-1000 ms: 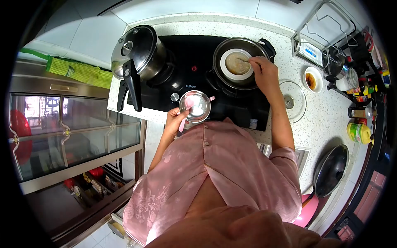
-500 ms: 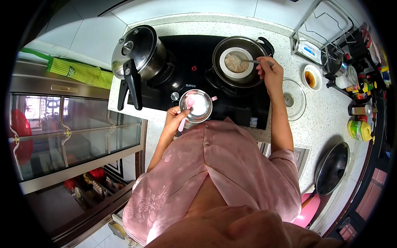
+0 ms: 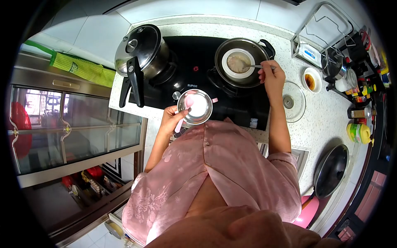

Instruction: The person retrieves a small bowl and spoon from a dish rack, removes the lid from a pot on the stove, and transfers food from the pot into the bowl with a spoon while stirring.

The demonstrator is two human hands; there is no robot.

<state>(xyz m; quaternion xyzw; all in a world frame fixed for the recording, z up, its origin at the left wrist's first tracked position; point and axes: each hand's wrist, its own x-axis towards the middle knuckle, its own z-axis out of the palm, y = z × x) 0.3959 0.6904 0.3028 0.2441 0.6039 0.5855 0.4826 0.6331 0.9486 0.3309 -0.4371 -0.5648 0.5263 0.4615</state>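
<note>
My left hand [image 3: 170,120] is closed on a small metal bowl [image 3: 201,108] with pink handles, and a pink spoon [image 3: 180,123] is held against its inside. In my right hand [image 3: 271,75] is the handle of a metal spoon [image 3: 257,66], whose tip is in the pale food [image 3: 237,64] in a white bowl [image 3: 226,71]. That bowl sits inside a dark pan [image 3: 220,53] on the black stove [image 3: 188,46].
On the stove's left stands a pressure cooker [image 3: 138,47]. A glass lid [image 3: 297,101], a stained white bowl [image 3: 316,74] and a wire rack [image 3: 316,22] are on the right counter. Bottles and a frying pan [image 3: 331,170] stand farther right.
The metal spoon's tip has shifted within the food in the white bowl, and my right hand has moved slightly. My left hand still holds the metal bowl and pink spoon.
</note>
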